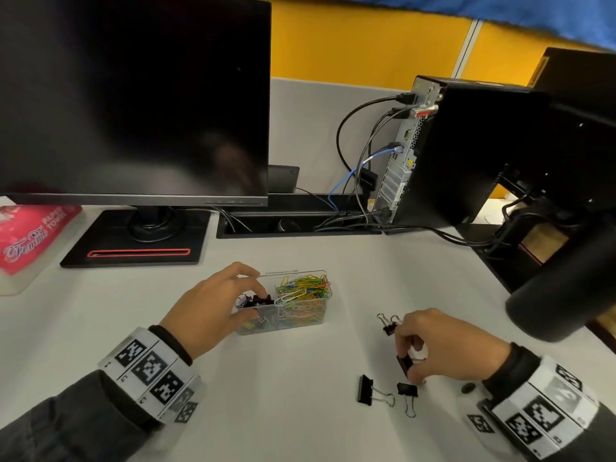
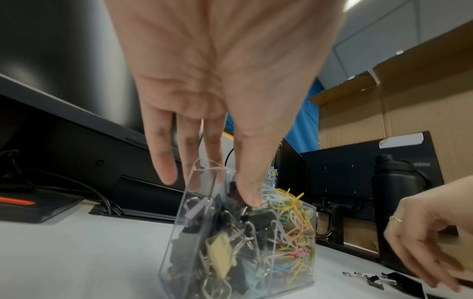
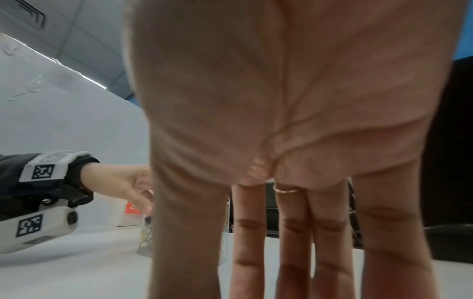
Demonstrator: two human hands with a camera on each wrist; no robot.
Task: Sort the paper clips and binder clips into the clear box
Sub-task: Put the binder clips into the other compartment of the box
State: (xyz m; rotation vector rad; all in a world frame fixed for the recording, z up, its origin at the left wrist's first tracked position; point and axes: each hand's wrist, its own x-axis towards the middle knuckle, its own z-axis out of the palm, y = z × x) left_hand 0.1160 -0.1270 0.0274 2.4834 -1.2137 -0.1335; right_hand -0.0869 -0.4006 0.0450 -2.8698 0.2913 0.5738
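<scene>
— Right hand [image 1: 448, 348] first: what has it got?
— Thumb and fingertips are curled down and pinch a black binder clip [image 1: 405, 364] just above the white desk [image 1: 283, 395].
— And the left hand [image 1: 208, 306]?
— It sits at the clear box [image 1: 310, 320], fingers bent over the left compartment. In the left wrist view the thumb [image 2: 249, 182] reaches inside the rim and touches the black clips there; the other fingers hang fairly straight behind the box wall. Whether it actually grips a clip, I cannot tell.
— How is the box filled?
— It has 2 compartments. The left holds binder clips [image 2: 220, 254], mostly black and silver with 1 pale yellow; the right holds a heap of coloured paper clips [image 1: 305, 290], piled above the rim.
— Anything still loose?
— 3 black binder clips lie on the desk near the right hand: 1 small clip [image 1: 388, 326] just beyond the fingers, and 2 larger ones, [image 1: 366, 390] and [image 1: 407, 391], nearer the person.
— Around that?
— A dark monitor [image 1: 133, 95] stands behind the box, a pink tissue pack [image 1: 31, 238] at far left, a black computer tower [image 1: 450, 155] with cables at right.
</scene>
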